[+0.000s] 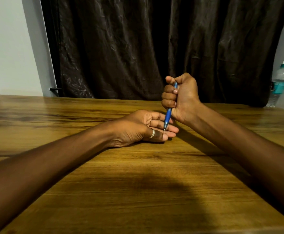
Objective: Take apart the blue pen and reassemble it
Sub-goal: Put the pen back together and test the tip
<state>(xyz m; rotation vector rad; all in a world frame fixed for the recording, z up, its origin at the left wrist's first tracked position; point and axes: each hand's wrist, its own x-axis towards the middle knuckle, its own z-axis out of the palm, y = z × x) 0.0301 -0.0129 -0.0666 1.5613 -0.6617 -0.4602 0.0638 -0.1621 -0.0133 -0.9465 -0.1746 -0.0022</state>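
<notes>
The blue pen (168, 115) stands nearly upright, tip down, in one piece. My right hand (181, 97) is a fist wrapped around its upper half, thumb over the top end. The pen's metal tip touches the fingers of my left hand (143, 127), which rests on the wooden table (138, 174) with its palm turned up and fingers loosely spread. A silver ring sits on the left thumb. My left hand holds nothing. The middle of the pen is hidden inside my right fist.
A dark curtain (138, 48) hangs behind the table's far edge. A clear water bottle (279, 83) with a teal label and cap stands at the far right beside the curtain. A pale wall is at the left.
</notes>
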